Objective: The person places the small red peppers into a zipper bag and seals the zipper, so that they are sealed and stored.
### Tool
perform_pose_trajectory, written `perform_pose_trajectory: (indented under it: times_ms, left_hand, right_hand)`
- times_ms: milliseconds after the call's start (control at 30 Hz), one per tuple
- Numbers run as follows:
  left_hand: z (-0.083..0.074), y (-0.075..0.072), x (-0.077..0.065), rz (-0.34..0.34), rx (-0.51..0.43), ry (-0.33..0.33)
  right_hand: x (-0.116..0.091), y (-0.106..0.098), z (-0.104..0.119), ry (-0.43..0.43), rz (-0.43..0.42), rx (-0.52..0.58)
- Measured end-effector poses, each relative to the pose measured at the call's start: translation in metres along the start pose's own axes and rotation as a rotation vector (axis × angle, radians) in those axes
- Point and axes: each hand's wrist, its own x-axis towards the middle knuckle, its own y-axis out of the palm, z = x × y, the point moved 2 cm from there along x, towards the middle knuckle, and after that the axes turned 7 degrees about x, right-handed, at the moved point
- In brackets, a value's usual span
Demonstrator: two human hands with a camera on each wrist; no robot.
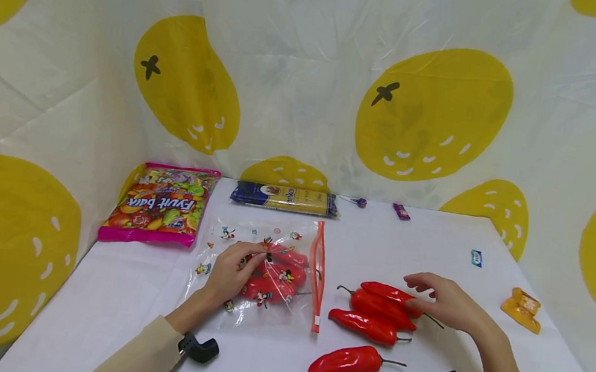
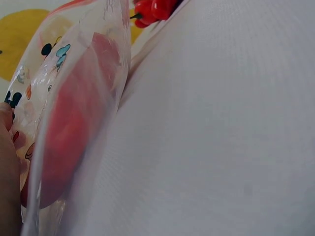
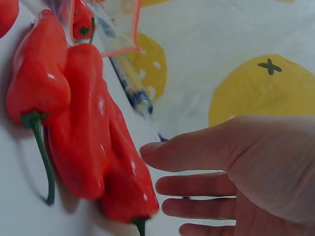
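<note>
A clear zip bag point(image 1: 232, 318) with cartoon prints and a red zip edge point(image 1: 317, 273) lies flat, its zip side facing right. Red peppers point(image 1: 288, 277) show through its film. My left hand point(image 1: 229, 273) pinches the upper film of the bag between thumb and fingers, over those peppers. To the right of the bag, three red peppers point(image 1: 362, 324) lie side by side, stems pointing different ways. Another red pepper point(image 1: 347, 364) lies closer to me. My right hand point(image 1: 446, 301) hovers beside the farthest of the three, fingers extended and holding nothing, thumb close to the pepper point(image 3: 129, 189).
A pink-edged candy bag point(image 1: 159, 205) lies back left. Behind the zip bag is a blue-and-yellow pasta packet point(image 1: 285, 199). A lollipop point(image 1: 360, 203) and a purple candy point(image 1: 401, 212) lie along the back, a blue packet point(image 1: 476, 258) and an orange wrapper point(image 1: 522, 309) at the right.
</note>
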Motion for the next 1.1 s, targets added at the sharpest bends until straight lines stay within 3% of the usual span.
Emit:
perform_pose_trajectory:
  times_ms: [300, 500, 733, 1100]
  left_hand:
    - [-0.002, -0.001, 0.001, -0.004, 0.009, 0.001]
    - [-0.004, 0.0, 0.001, -0.014, 0.011, 0.016]
    - [-0.003, -0.002, 0.0, -0.032, 0.004, 0.024]
    - [-0.003, 0.0, 0.001, -0.052, -0.019, 0.066]
  right_hand:
    - [-0.007, 0.006, -0.019, 0.029, 0.112, 0.098]
    - [-0.003, 0.009, -0.022, 0.017, 0.047, 0.042]
    - [0.012, 0.005, 0.0, -0.046, -0.086, 0.021]
    - [0.053, 0.033, 0.051, -0.056, -0.069, 0.045]
